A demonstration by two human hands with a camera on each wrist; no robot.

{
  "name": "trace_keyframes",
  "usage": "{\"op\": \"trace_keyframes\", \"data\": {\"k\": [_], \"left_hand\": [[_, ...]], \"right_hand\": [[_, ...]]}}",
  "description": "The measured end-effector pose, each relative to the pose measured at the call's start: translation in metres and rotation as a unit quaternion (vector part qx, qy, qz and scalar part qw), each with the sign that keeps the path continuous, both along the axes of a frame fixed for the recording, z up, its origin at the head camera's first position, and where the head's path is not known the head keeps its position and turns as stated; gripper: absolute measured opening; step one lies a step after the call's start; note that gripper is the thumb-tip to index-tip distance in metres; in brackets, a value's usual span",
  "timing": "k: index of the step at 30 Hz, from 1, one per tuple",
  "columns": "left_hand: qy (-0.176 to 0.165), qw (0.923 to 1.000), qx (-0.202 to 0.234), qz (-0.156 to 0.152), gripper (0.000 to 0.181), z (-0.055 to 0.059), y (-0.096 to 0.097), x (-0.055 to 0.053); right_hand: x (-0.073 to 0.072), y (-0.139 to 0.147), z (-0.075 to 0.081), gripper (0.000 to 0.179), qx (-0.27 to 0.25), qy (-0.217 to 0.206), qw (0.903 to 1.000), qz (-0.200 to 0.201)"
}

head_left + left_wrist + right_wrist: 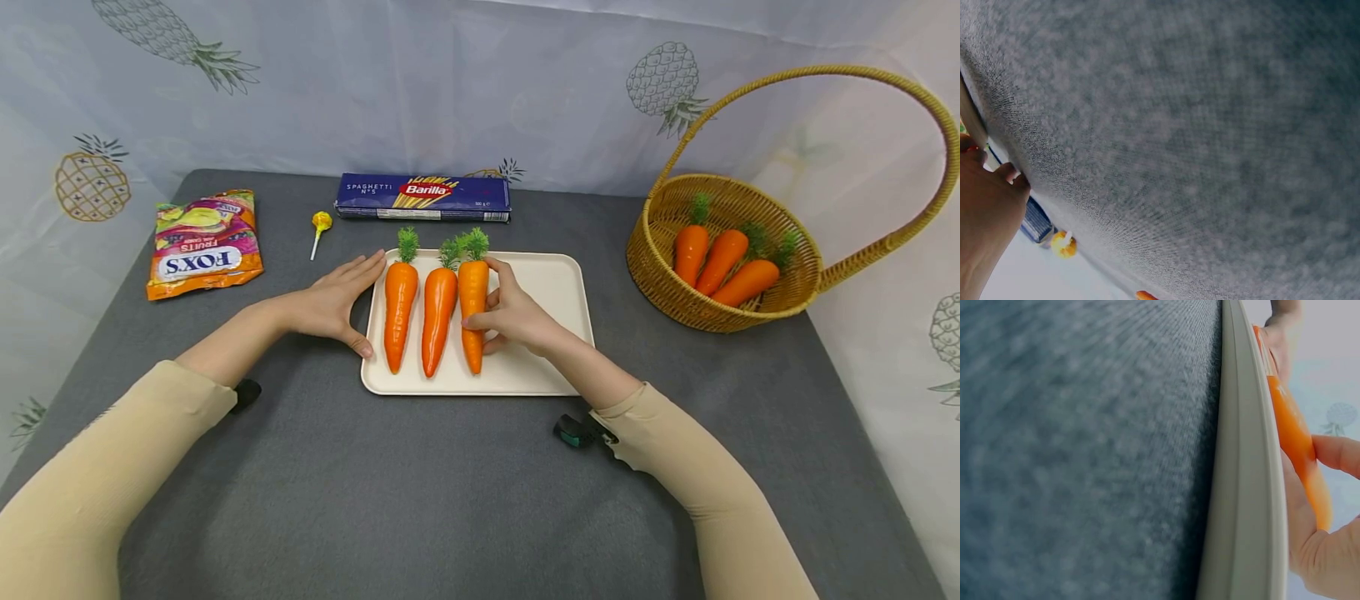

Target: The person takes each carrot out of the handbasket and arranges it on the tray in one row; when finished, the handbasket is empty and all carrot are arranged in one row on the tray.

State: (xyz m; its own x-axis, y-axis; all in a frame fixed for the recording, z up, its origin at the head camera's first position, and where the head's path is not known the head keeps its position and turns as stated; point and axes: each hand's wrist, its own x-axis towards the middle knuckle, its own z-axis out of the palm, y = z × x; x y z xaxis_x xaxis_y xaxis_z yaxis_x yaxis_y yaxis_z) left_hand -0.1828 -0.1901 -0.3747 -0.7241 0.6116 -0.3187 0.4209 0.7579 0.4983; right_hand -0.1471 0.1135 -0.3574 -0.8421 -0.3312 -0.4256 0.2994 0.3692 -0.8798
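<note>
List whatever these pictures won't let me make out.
Head view: part of the held carrot, hidden by the right hand.
Head view: small print on the spaghetti box, too small to read.
Head view: the floor of the basket beneath its carrots, covered by them.
Left wrist view: an orange thing, cut off by the bottom edge.
Right wrist view: the rest of the tray, cut off by the bottom edge.

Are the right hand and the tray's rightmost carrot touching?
Touching. The right wrist view shows the right hand meeting the tray's rightmost carrot at a fingertip, with no gap there.
</note>
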Motion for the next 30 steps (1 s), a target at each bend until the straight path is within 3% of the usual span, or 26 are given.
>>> {"op": "trace_keyframes", "data": {"k": [9,30], "left_hand": [[0.000,1.0000,-0.002,0.000,0.139,0.001,0.000,0.000],[0.003,1.0000,-0.002,-0.001,0.139,0.000,0.000,0.000]], "right_hand": [[0.000,-0.003,0.000,0.104,0.009,0.003,0.9999,-0.012],[-0.001,-0.011,-0.002,0.104,0.036,0.015,0.9992,0.001]]}}
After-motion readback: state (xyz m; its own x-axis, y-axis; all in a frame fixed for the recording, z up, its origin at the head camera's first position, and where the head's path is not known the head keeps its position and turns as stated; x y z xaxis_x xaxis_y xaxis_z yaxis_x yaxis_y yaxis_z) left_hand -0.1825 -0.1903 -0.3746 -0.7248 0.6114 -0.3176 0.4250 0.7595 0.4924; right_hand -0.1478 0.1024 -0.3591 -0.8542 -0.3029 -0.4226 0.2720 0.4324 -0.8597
